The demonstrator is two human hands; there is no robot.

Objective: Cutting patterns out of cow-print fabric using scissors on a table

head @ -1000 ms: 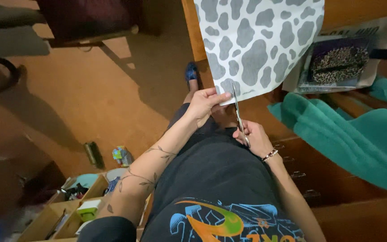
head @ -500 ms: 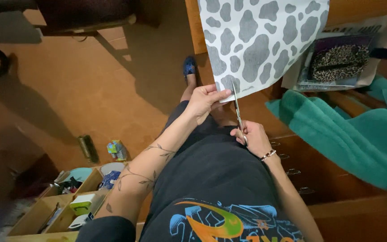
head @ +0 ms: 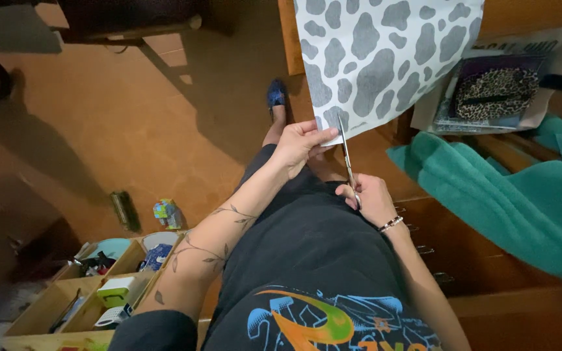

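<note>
A large sheet of white paper with grey cow-like patches (head: pixel 385 58) hangs over the edge of a wooden desk (head: pixel 489 247). My left hand (head: pixel 299 146) pinches the sheet's lower corner. My right hand (head: pixel 367 198) grips a pair of scissors (head: pixel 347 159), blades pointing up and touching the sheet's bottom edge just right of the left fingers. Both hands are above my lap, over dark clothing.
A teal towel (head: pixel 515 195) lies over the desk at the right. Behind it sit a leopard-print pouch (head: pixel 499 91) and flat paper items. A wooden tray (head: pixel 86 292) with small supplies stands at lower left. Small objects (head: pixel 167 213) lie on the brown floor.
The view has shifted slightly. The scissors' blades have come up to the sheet's bottom edge. My left hand keeps its hold on the corner.
</note>
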